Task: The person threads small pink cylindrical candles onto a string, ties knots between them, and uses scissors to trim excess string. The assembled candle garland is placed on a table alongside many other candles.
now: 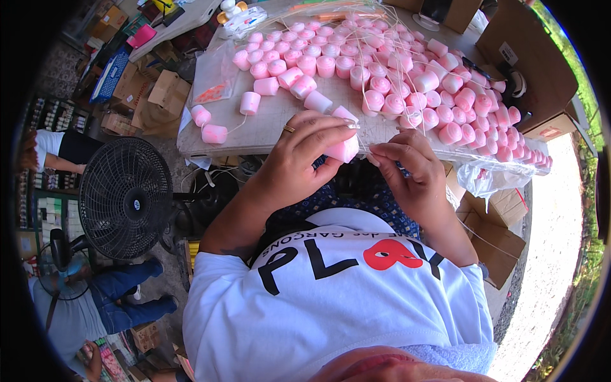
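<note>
My left hand (304,148) is closed around a pink cupcake-shaped piece (344,150) with a whitish end, held in front of the table's near edge. Just to its right, my right hand (410,167) pinches what looks like a thin pale cord at the piece's end; the fingertips partly hide it. Beyond my hands lies a big pile of similar pink-and-white pieces (326,66), many with swirled tops. Pale cords run over the pile. A few pieces trail off to the left, among them a pink cylinder (250,103) with a cord beside it.
The pile covers much of the grey table (273,130). A clear plastic bag (215,79) with orange bits lies at its left end. Open cardboard boxes (531,60) stand at the right. A black fan (126,198) stands at the left, with other people (121,296) beyond it.
</note>
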A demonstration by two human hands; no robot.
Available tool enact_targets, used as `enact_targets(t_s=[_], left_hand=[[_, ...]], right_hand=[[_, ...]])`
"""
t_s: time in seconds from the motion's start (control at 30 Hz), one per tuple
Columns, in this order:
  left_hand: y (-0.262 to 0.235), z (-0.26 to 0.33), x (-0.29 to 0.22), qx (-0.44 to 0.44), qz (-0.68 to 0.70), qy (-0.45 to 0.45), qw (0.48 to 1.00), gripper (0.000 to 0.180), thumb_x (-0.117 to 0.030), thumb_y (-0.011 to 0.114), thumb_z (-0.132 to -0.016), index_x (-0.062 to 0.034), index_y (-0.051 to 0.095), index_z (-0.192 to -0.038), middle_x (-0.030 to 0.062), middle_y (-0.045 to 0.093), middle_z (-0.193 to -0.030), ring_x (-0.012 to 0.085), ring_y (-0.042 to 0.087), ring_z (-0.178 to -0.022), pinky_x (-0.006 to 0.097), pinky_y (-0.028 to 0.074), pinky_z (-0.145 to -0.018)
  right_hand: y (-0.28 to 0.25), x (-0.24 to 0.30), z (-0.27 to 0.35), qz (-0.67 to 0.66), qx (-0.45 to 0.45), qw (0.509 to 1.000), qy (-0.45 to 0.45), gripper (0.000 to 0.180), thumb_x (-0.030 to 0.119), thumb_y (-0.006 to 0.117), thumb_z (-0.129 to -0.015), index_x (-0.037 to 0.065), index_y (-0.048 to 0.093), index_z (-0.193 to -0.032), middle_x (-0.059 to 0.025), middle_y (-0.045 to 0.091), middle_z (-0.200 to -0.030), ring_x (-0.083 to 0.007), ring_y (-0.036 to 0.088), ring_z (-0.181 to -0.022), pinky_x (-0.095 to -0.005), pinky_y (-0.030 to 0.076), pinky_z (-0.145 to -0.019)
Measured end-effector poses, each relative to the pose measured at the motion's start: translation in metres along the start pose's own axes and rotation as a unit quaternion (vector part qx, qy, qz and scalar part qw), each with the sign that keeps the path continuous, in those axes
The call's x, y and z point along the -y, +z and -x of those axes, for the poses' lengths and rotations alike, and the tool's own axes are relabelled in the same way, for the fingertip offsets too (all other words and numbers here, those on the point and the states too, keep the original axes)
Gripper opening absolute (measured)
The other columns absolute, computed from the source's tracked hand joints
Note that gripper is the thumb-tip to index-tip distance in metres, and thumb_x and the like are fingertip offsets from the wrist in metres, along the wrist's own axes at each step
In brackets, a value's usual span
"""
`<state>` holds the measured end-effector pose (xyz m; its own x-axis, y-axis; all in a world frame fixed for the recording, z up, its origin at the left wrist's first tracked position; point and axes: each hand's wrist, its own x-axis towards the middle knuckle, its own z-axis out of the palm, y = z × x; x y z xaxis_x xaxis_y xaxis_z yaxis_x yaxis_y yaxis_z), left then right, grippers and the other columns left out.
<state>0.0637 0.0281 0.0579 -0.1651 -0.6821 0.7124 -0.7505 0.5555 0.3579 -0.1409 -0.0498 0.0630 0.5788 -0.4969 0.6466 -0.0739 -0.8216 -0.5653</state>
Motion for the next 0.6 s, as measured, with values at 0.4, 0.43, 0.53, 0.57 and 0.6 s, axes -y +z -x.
enact_targets(t_s=[0.4,0.43,0.53,0.57,0.6], left_hand=[[-0.004,-0.002,-0.001,-0.016,0.074,-0.058,0.995,0.049,-0.002,0.08,-0.065,-0.0065,0.059,-0.11,0.0101,0.062,-0.107,0.0288,0.06,-0.098,0.038,0.049,-0.085],[-0.004,-0.002,-0.001,-0.014,0.079,-0.056,0.995,0.049,-0.003,0.081,-0.065,-0.0065,0.059,-0.109,0.0102,0.062,-0.107,0.0289,0.06,-0.099,0.038,0.049,-0.085],[-0.002,-0.003,0.001,-0.006,0.094,-0.048,0.994,0.05,-0.005,0.082,-0.065,-0.0065,0.058,-0.109,0.0105,0.063,-0.106,0.0283,0.06,-0.101,0.037,0.049,-0.086],[-0.002,-0.003,0.001,-0.004,0.099,-0.045,0.994,0.05,-0.006,0.082,-0.065,-0.0065,0.058,-0.109,0.0106,0.063,-0.105,0.0279,0.06,-0.102,0.037,0.049,-0.086],[0.001,0.0,0.002,-0.003,0.131,-0.071,0.989,0.051,-0.005,0.082,-0.066,-0.0061,0.057,-0.111,0.011,0.062,-0.107,0.0269,0.06,-0.104,0.036,0.049,-0.088]], right_hand=[[0.0,-0.012,0.013,-0.143,-0.037,0.986,0.081,0.012,-0.004,0.068,-0.08,0.001,0.065,-0.091,-0.0105,0.065,-0.088,-0.0214,0.063,-0.083,-0.0314,0.049,-0.078],[-0.001,-0.013,0.012,-0.133,-0.027,0.988,0.069,0.012,-0.004,0.067,-0.08,0.001,0.065,-0.091,-0.0106,0.066,-0.088,-0.0212,0.064,-0.083,-0.0318,0.049,-0.079],[-0.002,-0.014,0.009,-0.109,0.0,0.993,0.048,0.01,-0.004,0.066,-0.082,0.0,0.064,-0.091,-0.0103,0.067,-0.089,-0.0198,0.064,-0.083,-0.0327,0.049,-0.083],[-0.001,-0.015,0.01,-0.108,0.007,0.993,0.051,0.009,-0.003,0.065,-0.083,0.0,0.064,-0.092,-0.0099,0.067,-0.091,-0.0187,0.064,-0.084,-0.033,0.05,-0.084],[0.001,-0.017,0.011,-0.106,0.013,0.993,0.055,0.009,-0.002,0.065,-0.085,0.0,0.064,-0.093,-0.0095,0.068,-0.092,-0.0176,0.064,-0.084,-0.0332,0.05,-0.085]])
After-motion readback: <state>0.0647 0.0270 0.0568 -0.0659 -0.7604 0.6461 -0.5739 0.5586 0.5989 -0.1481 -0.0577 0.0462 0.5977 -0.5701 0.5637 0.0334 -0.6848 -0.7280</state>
